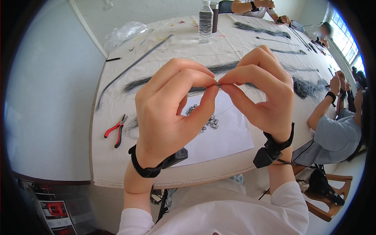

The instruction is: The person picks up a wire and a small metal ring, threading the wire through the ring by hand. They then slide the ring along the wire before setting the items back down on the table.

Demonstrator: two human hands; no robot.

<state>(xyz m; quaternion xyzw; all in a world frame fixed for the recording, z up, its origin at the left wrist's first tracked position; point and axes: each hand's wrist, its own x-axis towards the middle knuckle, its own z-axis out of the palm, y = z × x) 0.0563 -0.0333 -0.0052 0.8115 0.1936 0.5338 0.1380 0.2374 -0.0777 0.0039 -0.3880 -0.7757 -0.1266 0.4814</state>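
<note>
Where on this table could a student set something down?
Probably on the bare cloth between the pliers and its near edge, or on the near right corner of the paper. It is crowded beyond the left hand and right hand, where dark strand bundles lie.

Left of the white paper (231, 133), bare tablecloth (105, 156) gives a hand a way past, save for the red-handled pliers (117, 130); beyond the paper, strand bundles (137, 83) lie across the way; farther off, a water bottle (205, 23) and a dark flask (215, 17) stand close together; behind the hands, clearance is hard to judge.
</note>
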